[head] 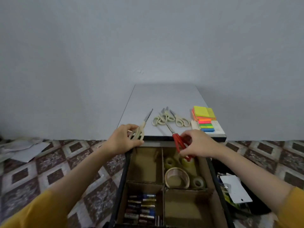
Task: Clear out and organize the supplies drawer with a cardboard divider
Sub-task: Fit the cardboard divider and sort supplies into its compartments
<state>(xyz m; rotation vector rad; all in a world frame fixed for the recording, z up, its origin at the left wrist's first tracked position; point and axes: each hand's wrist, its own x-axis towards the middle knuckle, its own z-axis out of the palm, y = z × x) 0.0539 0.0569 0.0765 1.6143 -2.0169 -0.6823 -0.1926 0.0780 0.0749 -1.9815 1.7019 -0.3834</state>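
The open drawer (pixel 125 163) holds a cardboard divider (pixel 163 163) forming several compartments. Tape rolls (pixel 176 177) fill the far right one, batteries (pixel 141 207) the near left; the far left and near right ones look bare. My left hand (pixel 122 139) grips the handles of cream scissors (pixel 143 125) at the cabinet top's front edge. My right hand (pixel 197 143) holds red scissors (pixel 178 142) by the handles over the drawer's far end, blades pointing up-left over the cabinet top.
On the grey cabinet top (pixel 164 97) lie several more cream scissors (pixel 171 119) and stacked sticky notes (pixel 204 118). A dark bag with a white card (pixel 235 190) sits right of the drawer. Papers (pixel 24 149) lie on the patterned floor at left.
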